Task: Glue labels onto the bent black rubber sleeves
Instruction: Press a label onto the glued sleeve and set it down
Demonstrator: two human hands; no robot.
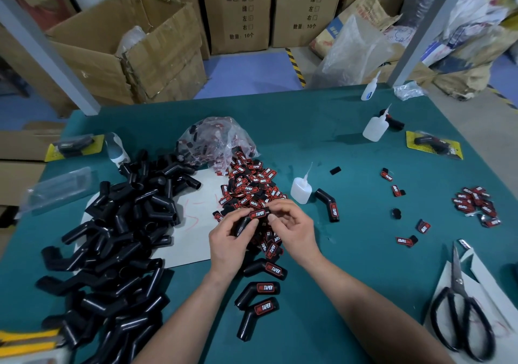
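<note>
Teal tabletop fills the view, and nearest on it lie three labelled sleeves. Just beyond them the left hand is curled round a bent black rubber sleeve, while the right hand pinches the end of the red-and-black label lying on it. Behind sits the loose label heap, with a glue bottle just to its right and cardboard boxes farthest back.

Green table bearing a heap of black sleeves, loose labels, a glue bottle and a white sheet.
</note>
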